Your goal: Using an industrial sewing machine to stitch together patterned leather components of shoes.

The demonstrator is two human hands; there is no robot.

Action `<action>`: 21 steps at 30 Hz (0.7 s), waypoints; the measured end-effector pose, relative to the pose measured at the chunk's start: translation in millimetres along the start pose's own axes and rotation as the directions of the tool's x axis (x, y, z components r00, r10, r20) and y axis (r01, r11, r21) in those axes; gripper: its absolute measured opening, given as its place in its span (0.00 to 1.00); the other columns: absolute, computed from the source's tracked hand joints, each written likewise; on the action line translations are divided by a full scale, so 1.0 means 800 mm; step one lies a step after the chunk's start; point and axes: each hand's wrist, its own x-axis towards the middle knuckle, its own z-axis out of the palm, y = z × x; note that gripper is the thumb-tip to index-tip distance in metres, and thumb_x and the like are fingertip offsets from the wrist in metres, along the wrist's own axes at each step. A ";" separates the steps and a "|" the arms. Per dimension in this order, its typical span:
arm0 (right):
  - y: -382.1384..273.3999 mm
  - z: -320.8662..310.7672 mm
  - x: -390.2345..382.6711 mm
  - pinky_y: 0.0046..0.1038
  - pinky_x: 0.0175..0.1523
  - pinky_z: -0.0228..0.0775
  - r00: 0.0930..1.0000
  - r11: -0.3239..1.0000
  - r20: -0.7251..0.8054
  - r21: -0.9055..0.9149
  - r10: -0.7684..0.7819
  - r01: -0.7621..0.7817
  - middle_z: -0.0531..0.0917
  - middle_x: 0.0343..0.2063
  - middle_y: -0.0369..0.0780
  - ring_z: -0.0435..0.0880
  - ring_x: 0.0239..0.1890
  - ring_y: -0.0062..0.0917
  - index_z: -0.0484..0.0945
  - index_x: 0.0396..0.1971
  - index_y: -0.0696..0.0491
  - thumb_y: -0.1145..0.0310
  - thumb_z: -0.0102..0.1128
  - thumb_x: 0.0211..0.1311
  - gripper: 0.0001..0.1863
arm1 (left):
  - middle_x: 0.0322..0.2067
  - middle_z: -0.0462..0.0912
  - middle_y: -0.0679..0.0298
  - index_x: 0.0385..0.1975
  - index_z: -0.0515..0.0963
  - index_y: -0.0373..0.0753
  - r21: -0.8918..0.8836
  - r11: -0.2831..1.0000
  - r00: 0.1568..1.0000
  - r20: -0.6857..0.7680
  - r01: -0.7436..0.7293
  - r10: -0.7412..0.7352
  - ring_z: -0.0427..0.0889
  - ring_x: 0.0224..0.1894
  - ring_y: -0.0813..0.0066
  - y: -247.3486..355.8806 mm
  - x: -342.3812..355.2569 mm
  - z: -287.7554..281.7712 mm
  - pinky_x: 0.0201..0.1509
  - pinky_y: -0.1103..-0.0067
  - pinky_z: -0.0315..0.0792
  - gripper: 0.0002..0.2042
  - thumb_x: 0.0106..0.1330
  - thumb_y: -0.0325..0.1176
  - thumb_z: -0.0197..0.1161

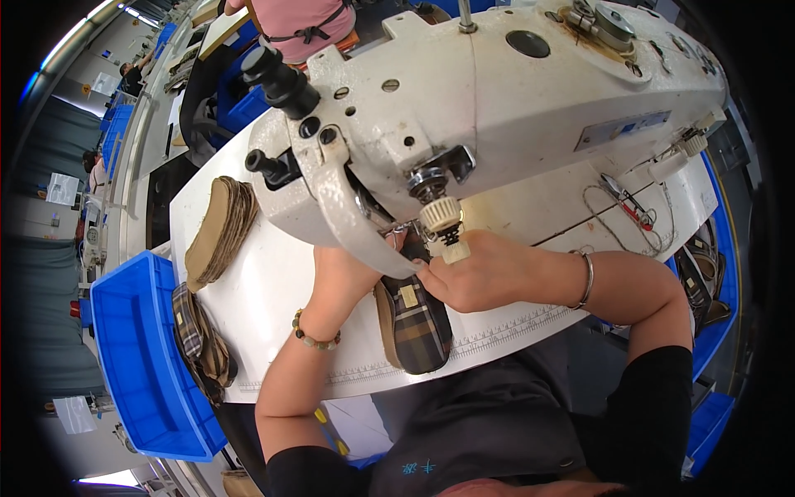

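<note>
A plaid slipper (421,327) with a small pale label and a tan sole edge lies on the white table, its far end under the head of a sewing machine (497,108). My right hand (480,273) is closed at the slipper's right edge, just below the cream tension knob. On the other side, my left hand (344,269) reaches behind the machine's curved lever toward the same far end. That lever and the machine head hide most of its fingers. The needle area is also mostly hidden.
Stacked tan soles (222,232) lie on the table at the left. Finished-looking plaid slippers (199,340) sit by an edge next to a blue bin (141,356). Thread snips (633,207) with a cord rest at the right. Another blue bin (729,265) holds slippers. A person in pink (306,25) sits beyond.
</note>
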 end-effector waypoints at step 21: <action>-0.009 -0.020 0.003 0.27 0.23 0.69 0.989 0.936 0.023 0.327 -0.144 0.129 0.81 0.24 0.36 0.81 0.21 0.25 0.73 0.24 0.52 0.60 0.66 0.50 0.13 | 0.33 0.87 0.64 0.41 0.83 0.34 -0.133 0.991 0.999 0.045 -0.008 0.014 0.80 0.34 0.79 -0.031 0.007 0.002 0.39 0.78 0.74 0.10 0.63 0.31 0.68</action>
